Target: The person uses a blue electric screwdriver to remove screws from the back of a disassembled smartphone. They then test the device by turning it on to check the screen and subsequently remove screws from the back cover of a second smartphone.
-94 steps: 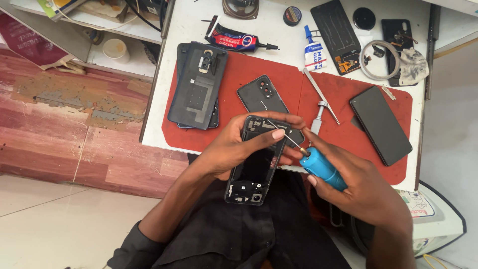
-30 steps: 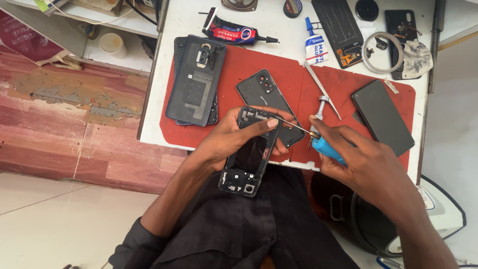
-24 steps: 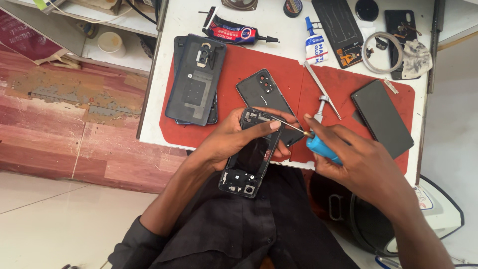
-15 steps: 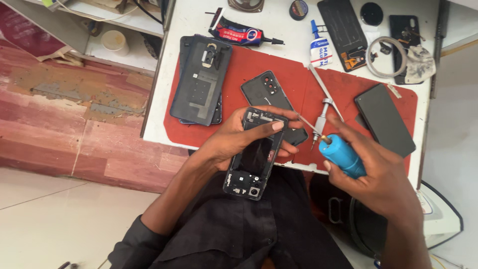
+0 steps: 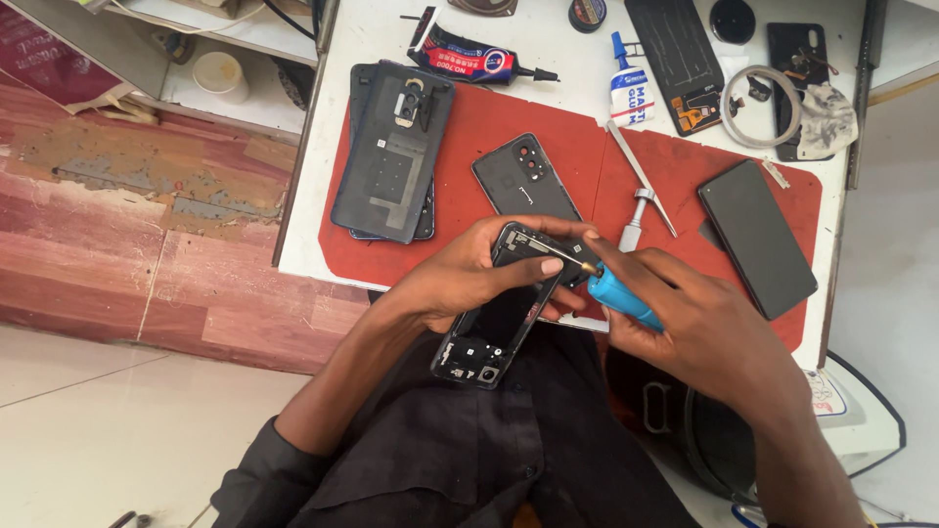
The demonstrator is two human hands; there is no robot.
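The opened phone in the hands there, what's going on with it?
A person holds the opened phone, its back off and insides showing, in the left hand over the table's edge. The right hand grips a blue-handled screwdriver, tip set at the phone's upper end. On the red mat behind lie a dark back cover, another phone and tweezers.
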